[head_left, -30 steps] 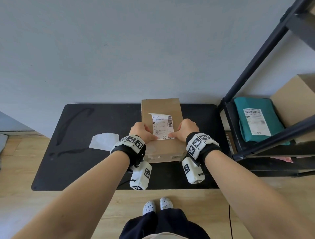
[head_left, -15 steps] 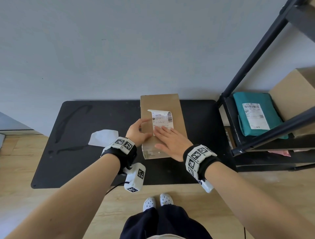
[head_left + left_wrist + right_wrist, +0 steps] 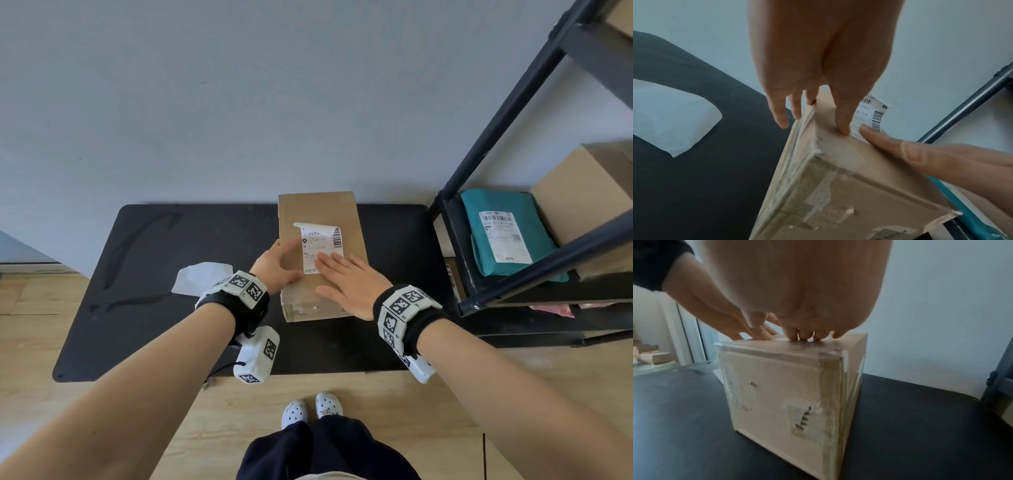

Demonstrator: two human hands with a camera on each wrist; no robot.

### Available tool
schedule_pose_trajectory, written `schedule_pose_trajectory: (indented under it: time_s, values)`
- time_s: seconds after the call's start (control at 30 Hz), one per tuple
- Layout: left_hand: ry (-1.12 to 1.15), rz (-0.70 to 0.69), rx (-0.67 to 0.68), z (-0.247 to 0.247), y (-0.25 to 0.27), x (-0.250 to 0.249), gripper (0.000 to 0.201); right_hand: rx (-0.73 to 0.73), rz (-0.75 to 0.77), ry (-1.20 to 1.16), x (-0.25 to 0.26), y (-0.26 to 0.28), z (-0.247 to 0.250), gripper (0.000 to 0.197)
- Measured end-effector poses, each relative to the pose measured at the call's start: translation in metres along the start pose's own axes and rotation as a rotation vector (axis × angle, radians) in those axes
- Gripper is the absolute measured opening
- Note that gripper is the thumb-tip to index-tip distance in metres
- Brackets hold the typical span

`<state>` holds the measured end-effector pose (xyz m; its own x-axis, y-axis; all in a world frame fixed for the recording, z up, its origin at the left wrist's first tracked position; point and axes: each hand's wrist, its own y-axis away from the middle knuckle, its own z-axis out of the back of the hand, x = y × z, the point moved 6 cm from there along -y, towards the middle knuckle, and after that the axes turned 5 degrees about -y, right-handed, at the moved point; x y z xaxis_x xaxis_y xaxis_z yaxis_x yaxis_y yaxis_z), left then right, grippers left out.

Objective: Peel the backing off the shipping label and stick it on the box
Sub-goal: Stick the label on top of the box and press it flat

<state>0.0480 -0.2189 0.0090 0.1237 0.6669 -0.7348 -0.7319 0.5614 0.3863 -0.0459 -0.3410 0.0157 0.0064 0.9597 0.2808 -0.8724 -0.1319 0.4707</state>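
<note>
A black counter (image 3: 154, 274) is set against the wall, with a rack (image 3: 513, 144) at its right end. The box (image 3: 318, 212) stands at the middle of the counter's far edge. The right hand (image 3: 349, 284) is laid flat on the box top, fingers (image 3: 329, 263) straight and pressed over the label's near end; a second ago it was curled at the label's near corner. The left hand (image 3: 277, 263) is curled over the box's left edge, thumb on top, fingers down the side, where it was fisted before. The label (image 3: 320, 246) lies on the box top, its far end curled up. The backing (image 3: 198, 282) lies on the counter left of the box.
</note>
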Motion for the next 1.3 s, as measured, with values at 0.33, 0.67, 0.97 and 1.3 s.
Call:
schedule_pose_trajectory:
  time_s: [0.33,0.67,0.97,1.3]
  values:
    - [-0.419,0.074,0.094,0.001,-0.002,0.005,0.093,0.050,-0.134,-0.121,-0.030,-0.033,0.032,0.064]
    - [-0.488,0.052,0.131,0.002,0.003,0.003,0.115,0.156,-0.086,-0.131,-0.001,-0.077,0.045,0.064]
    - [-0.546,0.035,0.151,-0.001,0.006,0.007,0.128,0.160,-0.102,-0.149,0.003,-0.092,0.054,0.063]
    - [-0.705,0.018,0.115,-0.006,0.010,0.004,0.138,0.081,-0.153,-0.151,-0.046,-0.073,0.052,0.065]
